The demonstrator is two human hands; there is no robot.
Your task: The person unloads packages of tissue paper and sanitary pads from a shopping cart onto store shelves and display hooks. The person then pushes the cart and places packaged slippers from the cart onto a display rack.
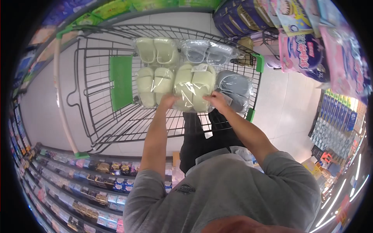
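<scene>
Both my hands grip a pair of pale green slippers (193, 87) in clear plastic, over a wire shopping cart (99, 83). My left hand (168, 101) pinches the left side of the pack, and my right hand (217, 100) pinches the right side. To the left in the cart lies another wrapped green pair (147, 85), with a further green pair (156, 50) above it. Bluish-grey slippers (208, 51) in plastic lie at the top middle. Darker grey slippers (234, 87) sit just right of the held pack, close to my right hand.
Shelves of small packaged goods (89, 178) run along the lower left. Pink and purple packs (303, 52) hang at the upper right, beside dark blue packages (244, 17). Green packs (112, 11) line the top shelf. The cart has a pale handle bar (58, 89) at its left end.
</scene>
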